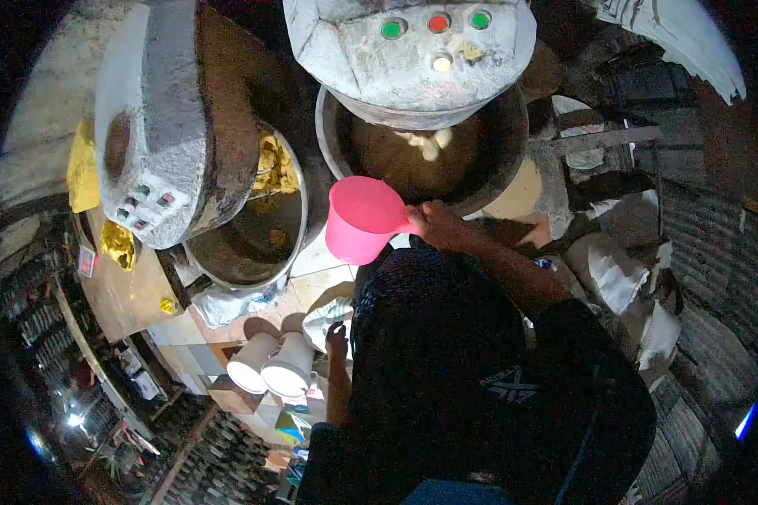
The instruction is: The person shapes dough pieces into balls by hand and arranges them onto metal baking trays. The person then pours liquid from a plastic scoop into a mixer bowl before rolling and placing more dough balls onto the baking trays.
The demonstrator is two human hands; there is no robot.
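My right hand (434,223) grips the pink jug (364,220) by its handle (410,220), probably to keep my fingers clear of its body. The jug sits in front of me at the near-left edge of the large bowl (509,158); whether it touches the rim, I can't tell. The machine head (413,63) overhangs the bowl's far part, leaving the near part uncovered. My left hand (337,341) hangs near 2 white buckets (288,370), its grip too dark to read, with tiled floor (316,286) just beyond.
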